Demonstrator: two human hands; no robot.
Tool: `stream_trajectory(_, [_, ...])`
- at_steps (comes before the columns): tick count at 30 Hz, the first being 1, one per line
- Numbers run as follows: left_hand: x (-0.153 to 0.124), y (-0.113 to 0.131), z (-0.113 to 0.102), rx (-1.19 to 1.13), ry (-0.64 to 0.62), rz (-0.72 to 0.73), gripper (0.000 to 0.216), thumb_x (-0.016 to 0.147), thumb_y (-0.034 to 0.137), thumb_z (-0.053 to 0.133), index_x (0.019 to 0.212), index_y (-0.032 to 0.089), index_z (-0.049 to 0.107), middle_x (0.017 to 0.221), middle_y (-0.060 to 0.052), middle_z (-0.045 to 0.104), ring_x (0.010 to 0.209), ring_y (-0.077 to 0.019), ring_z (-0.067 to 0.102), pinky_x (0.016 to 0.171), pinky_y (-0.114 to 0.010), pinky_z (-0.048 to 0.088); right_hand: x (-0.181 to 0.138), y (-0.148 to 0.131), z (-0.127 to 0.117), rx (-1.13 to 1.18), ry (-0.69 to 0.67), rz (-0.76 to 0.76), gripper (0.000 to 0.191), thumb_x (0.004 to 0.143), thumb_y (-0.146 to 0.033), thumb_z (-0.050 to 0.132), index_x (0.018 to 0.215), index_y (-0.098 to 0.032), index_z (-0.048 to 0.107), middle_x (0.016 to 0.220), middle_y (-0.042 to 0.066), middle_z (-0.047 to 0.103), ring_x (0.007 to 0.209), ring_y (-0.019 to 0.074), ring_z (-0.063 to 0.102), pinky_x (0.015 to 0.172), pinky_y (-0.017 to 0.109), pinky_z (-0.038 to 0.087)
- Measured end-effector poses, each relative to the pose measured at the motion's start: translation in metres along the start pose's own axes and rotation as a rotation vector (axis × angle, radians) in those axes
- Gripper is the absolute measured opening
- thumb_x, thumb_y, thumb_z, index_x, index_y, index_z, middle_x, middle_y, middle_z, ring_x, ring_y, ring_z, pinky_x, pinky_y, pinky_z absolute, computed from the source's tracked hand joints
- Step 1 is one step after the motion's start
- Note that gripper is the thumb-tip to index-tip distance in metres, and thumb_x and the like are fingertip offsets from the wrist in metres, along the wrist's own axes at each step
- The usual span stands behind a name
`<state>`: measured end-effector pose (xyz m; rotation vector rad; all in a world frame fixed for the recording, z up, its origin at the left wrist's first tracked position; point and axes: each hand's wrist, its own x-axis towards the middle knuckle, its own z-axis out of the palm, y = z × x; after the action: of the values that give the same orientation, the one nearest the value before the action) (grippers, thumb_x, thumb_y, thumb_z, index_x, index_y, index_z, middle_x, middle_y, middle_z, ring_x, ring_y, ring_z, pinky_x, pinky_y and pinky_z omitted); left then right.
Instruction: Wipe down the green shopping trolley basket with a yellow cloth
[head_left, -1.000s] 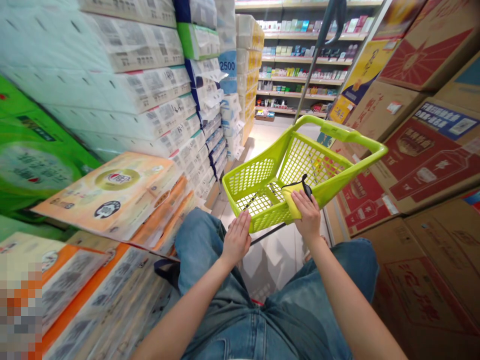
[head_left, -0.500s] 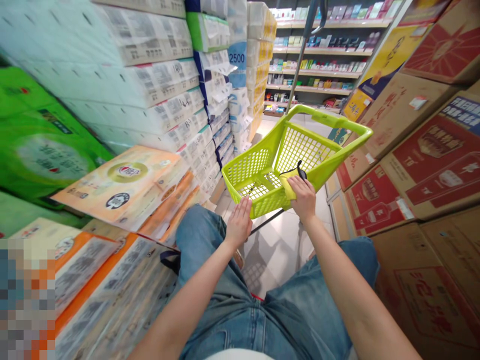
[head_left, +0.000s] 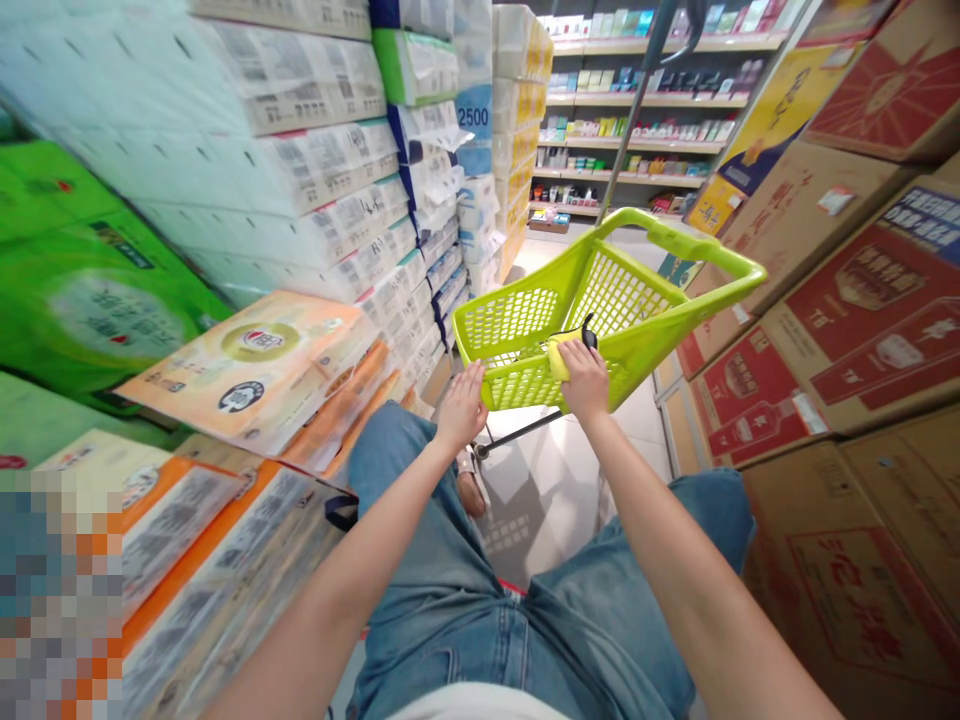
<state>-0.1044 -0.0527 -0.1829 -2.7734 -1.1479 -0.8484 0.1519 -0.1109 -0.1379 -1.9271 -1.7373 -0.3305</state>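
Observation:
In front of me is a lime-green plastic shopping cart (head_left: 660,345) with latticed walls and a looped handle at its far right. My right hand (head_left: 586,378) presses a yellow cloth (head_left: 556,358) onto the cart's near rim, fingers bent over it. A small black strap or loop (head_left: 589,332) sticks up beside those fingers; what it belongs to is unclear. My left hand (head_left: 461,402) grips the near left corner of the basket, its fingers laid over the edge and the thumb hidden. Under the basket runs a dark metal bar (head_left: 525,432) with a small wheel.
Stacked tissue packs (head_left: 322,150) wall the left side, with an orange pack (head_left: 255,365) jutting out near my left knee. Cardboard cartons (head_left: 825,350) line the right. Behind the cart rise a dark pole (head_left: 634,125) and stocked shelves (head_left: 652,100).
The cart has shifted slightly right and its near edge has tipped up a little. My right hand and the cloth have slid left along the rim; my left hand stays at the corner.

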Motion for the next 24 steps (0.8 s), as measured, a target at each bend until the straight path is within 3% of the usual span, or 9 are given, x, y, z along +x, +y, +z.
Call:
stream_trajectory(7, [0.011,-0.004,0.008,-0.003,0.0,-0.04,0.072,0.081,0.013,0.05,0.15,0.007,0.03,0.158,-0.017,0.034,0.148,-0.0246,0.03,0.122,-0.042,0.028,0.001,-0.005,0.003,0.015,0.001,0.055,0.065,0.073,-0.006,0.048,0.137,-0.014,0.055,0.146,0.008,0.054,0.141,0.0229,0.043,0.119,0.041,0.025])
stream_trajectory(24, [0.013,-0.015,0.003,0.028,0.0,-0.088,0.071,0.081,0.012,0.051,0.149,0.009,0.031,0.157,-0.016,0.037,0.148,-0.0244,0.03,0.122,-0.043,0.028,0.0,-0.022,0.009,0.04,-0.011,0.055,0.066,0.075,-0.005,0.048,0.14,-0.015,0.052,0.148,0.008,0.052,0.142,0.0226,0.04,0.12,0.041,0.023])
